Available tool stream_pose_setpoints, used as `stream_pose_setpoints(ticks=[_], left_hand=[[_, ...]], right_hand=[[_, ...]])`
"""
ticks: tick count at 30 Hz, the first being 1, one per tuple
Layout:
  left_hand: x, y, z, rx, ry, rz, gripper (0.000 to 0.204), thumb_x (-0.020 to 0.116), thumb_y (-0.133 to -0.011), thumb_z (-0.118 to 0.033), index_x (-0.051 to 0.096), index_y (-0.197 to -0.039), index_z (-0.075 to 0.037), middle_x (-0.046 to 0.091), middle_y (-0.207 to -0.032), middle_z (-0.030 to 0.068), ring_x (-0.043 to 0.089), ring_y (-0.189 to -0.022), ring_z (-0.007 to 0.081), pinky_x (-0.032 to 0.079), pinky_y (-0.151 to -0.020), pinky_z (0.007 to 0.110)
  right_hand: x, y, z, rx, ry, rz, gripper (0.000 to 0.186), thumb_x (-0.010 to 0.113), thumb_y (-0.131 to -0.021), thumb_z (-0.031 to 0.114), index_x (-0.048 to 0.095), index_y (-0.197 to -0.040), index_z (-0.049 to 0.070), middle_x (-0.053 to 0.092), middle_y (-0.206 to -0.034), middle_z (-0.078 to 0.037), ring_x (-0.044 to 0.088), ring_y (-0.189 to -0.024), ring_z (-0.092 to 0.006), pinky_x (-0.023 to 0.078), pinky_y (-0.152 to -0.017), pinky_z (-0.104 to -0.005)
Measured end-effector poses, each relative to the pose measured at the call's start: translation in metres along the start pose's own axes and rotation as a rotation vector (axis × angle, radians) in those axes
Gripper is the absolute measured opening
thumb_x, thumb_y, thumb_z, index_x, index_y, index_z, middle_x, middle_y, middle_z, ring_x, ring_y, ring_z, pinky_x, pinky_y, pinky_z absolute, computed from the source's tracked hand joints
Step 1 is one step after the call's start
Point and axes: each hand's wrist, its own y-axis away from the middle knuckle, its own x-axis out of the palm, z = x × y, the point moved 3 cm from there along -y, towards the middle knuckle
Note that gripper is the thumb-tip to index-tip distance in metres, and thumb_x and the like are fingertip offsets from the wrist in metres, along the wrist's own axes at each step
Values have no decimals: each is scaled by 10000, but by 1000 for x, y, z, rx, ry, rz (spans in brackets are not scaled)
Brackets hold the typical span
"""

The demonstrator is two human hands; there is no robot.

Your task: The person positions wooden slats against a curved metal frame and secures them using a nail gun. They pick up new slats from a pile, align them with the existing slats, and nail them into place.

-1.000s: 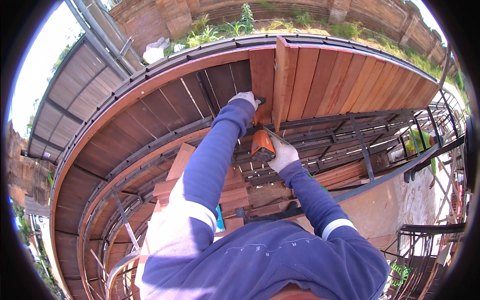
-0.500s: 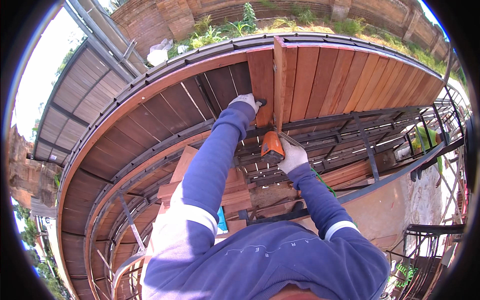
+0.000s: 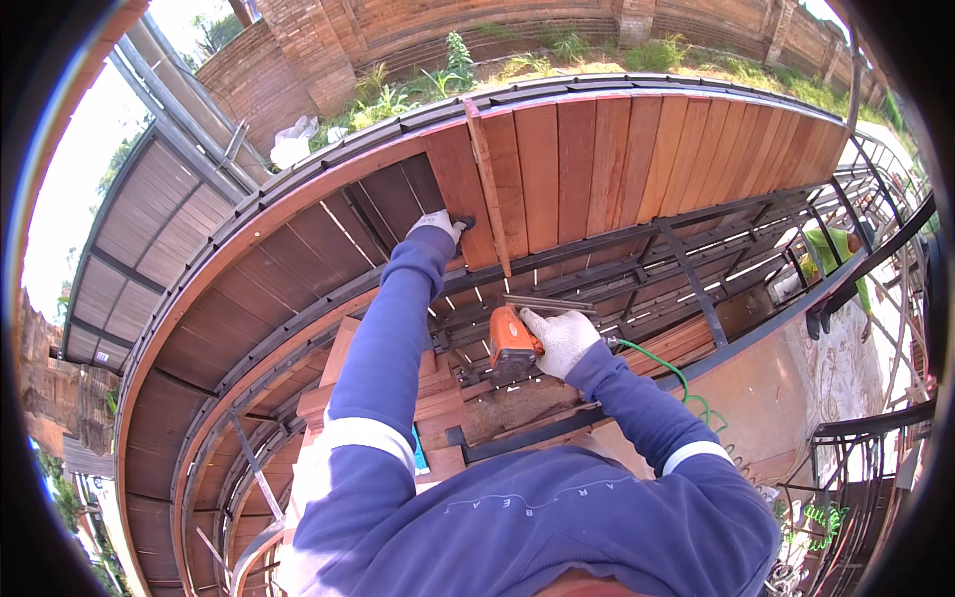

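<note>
A gloved left hand of mine (image 3: 436,226) reaches out to a reddish wooden board (image 3: 460,189). Its dark fingertips curl over the board's left edge near the lower end. Along that board's right side, a narrow plank (image 3: 487,194) stands on edge, rising above the laid boards. My right hand (image 3: 565,341), also gloved, is closed around the handle of an orange nail gun (image 3: 512,341). The tool hangs below the boards' near edge, apart from the plank. From its handle runs a green air hose (image 3: 667,363).
Laid boards (image 3: 617,164) curve off to the right on a dark metal frame (image 3: 686,269). Stacked loose boards (image 3: 438,393) lie below my left forearm. Gaps show between the frame's rails. At the right edge is another person in a yellow-green top (image 3: 826,249). A brick wall (image 3: 497,45) runs behind.
The nail gun in my right hand has come down, away from the narrow plank. My left hand stays at the board's edge. The whole view has shifted, moving the boards leftward.
</note>
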Motion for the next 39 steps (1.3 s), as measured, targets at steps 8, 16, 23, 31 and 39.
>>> stream_pose_setpoints(ticks=[8, 16, 23, 31, 39], left_hand=[[-3, 17, -10, -218, 39, -80, 586, 633, -897, -532, 666, -1208, -36, 682, -1198, 209, 656, -1117, 347, 513, -964, 429], [0, 76, -80, -146, 258, -489, 714, 581, -889, -660, 614, -1197, -17, 735, -953, 193, 703, -970, 361, 534, -886, 422], [16, 88, -106, -173, -8, -627, 497, 568, -944, -490, 678, -1058, -19, 723, -923, 199, 689, -920, 374, 540, -839, 456], [112, 268, -88, -267, 805, -763, 401, 747, -887, -338, 709, -915, 60, 726, -775, 189, 719, -698, 280, 547, -663, 383], [234, 318, -106, -261, 428, -548, 253, 724, -873, -223, 721, -1047, -39, 741, -940, 146, 712, -852, 335, 559, -777, 403]], right_hand=[[-116, 93, -41, 93, 135, -26, 603, 700, -750, 216, 576, -1300, 0, 671, -718, -116, 667, -646, -290, 499, -649, -394], [-156, 195, -154, 384, 282, -78, 615, 686, -722, 152, 584, -1308, -5, 673, -748, -146, 669, -684, -317, 502, -682, -426], [-143, 212, -230, 397, 342, -7, 645, 681, -723, 158, 568, -1341, 7, 665, -711, -145, 668, -686, -327, 506, -712, -469], [-106, 197, -254, 283, 365, 50, 742, 717, -686, 177, 530, -1382, 2, 680, -734, -148, 684, -678, -323, 537, -719, -445], [-88, 215, -274, 312, 398, 126, 842, 781, -701, 284, 470, -1426, -10, 676, -741, -131, 677, -658, -310, 514, -658, -445]])
